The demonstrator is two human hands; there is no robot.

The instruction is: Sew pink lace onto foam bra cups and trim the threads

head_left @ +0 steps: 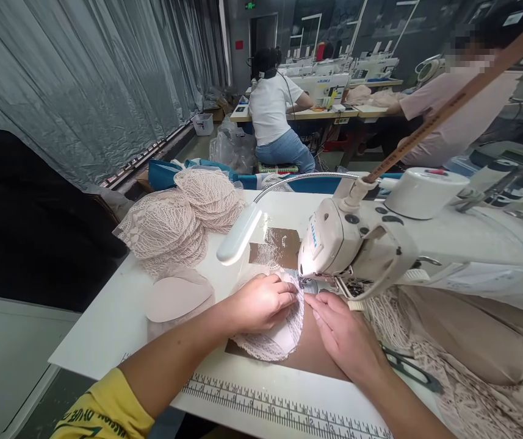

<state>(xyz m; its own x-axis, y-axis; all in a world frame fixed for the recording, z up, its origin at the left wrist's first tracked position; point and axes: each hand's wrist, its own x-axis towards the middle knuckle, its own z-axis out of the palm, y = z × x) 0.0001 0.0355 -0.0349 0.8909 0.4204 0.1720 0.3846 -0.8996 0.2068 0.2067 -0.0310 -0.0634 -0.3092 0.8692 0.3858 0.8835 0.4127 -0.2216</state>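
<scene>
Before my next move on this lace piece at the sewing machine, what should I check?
1. Left hand flat on the lace piece: ok.
2. Right hand with fingertips clear of the presser foot: cannot tell, they lie very close.
3. Lace edge under that foot: cannot tell, hidden.
4. Lamp lighting the work: ok.
5. Scissors off the lace piece, to the right of the right hand: ok.

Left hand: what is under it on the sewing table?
Under the left hand lies a white lace-edged piece, flat on the table beside the sewing machine. The hand covers its upper part, so the stitching there is hidden.
</scene>
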